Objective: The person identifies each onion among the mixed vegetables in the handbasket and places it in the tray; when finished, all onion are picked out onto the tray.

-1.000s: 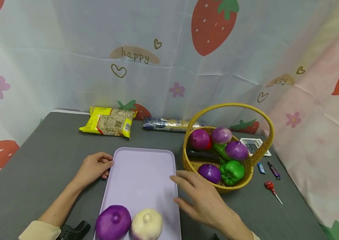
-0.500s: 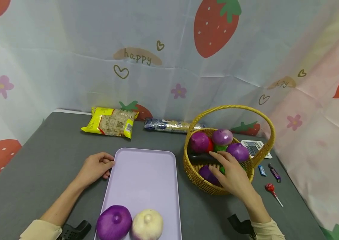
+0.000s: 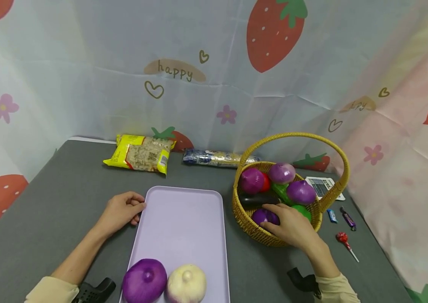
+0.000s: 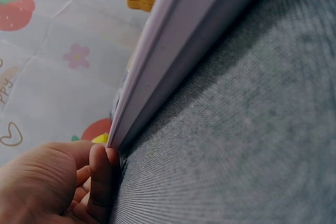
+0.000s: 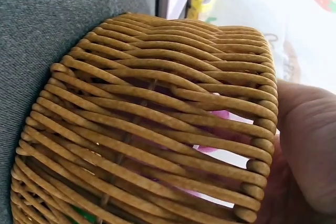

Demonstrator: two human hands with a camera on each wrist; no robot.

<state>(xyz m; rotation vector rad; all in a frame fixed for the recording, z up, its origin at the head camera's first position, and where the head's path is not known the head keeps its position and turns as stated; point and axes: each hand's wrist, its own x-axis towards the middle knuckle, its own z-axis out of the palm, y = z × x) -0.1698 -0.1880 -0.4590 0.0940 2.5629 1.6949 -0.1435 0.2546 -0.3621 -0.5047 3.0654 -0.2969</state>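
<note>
My left hand [image 3: 124, 209] pinches the left rim of a pale lilac tray [image 3: 183, 227] between thumb and fingers. The left wrist view shows those fingertips [image 4: 100, 153] at the tray's edge. At the tray's near end lie a large purple onion [image 3: 144, 280] and a white onion [image 3: 186, 283]. My right hand [image 3: 293, 225] reaches into a yellow wicker basket [image 3: 248, 229], its thumb and fingers around a small purple onion [image 3: 264, 216]. From the right wrist, the basket's woven wall [image 5: 152, 114] hides most of that grip; the thumb [image 5: 310, 140] shows beside the rim.
Other purple onions [image 3: 301, 192], a dark eggplant [image 3: 257, 199] and a green pepper [image 3: 302, 210] fill the basket, under its tall handle [image 3: 301, 134]. Behind lie a yellow bag [image 3: 142, 153] and a long packet [image 3: 214, 158]. A lollipop [image 3: 342, 238] and wrapped candies [image 3: 348, 219] lie right.
The right hand has moved right from the tray's edge to above the basket, then lowered around the small purple onion. The left hand has stayed on the tray's rim.
</note>
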